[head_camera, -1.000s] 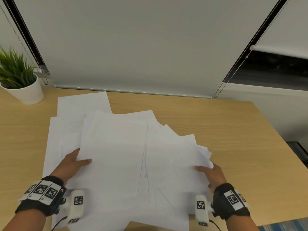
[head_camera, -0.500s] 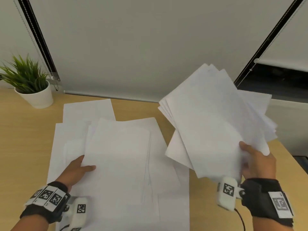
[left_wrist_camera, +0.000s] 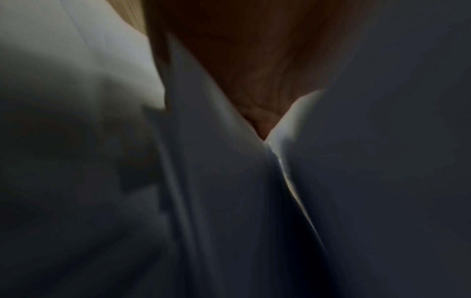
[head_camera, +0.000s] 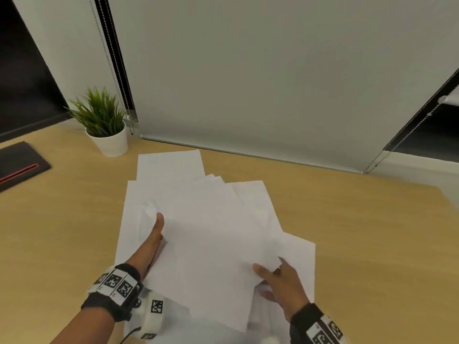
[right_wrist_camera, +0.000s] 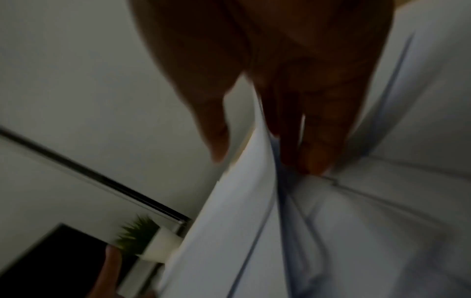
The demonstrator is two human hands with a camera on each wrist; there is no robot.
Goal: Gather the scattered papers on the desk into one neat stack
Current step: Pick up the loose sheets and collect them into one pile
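Observation:
White papers lie overlapped in the middle of the wooden desk (head_camera: 360, 232). A fanned bundle of sheets (head_camera: 211, 244) rests slantwise on top of the flat sheets (head_camera: 169, 165). My left hand (head_camera: 151, 239) holds the bundle's left edge, with the thumb up alongside it and the fingers hidden beneath. My right hand (head_camera: 280, 281) pinches the bundle's near right corner, thumb on top. In the right wrist view the hand (right_wrist_camera: 265, 159) has a sheet edge (right_wrist_camera: 242, 221) between thumb and fingers. The left wrist view is dark: the palm (left_wrist_camera: 254, 70) lies against papers (left_wrist_camera: 216, 161).
A potted plant (head_camera: 106, 130) in a white pot stands at the desk's back left. A dark pad with a red stripe (head_camera: 19, 165) lies at the far left. Roller blinds (head_camera: 248, 70) hang behind the desk. Bare wood shows to the right of the papers.
My right hand has carried the lifted bundle down and left onto the sheets by my left hand. The left hand now has its thumb beside the bundle's edge.

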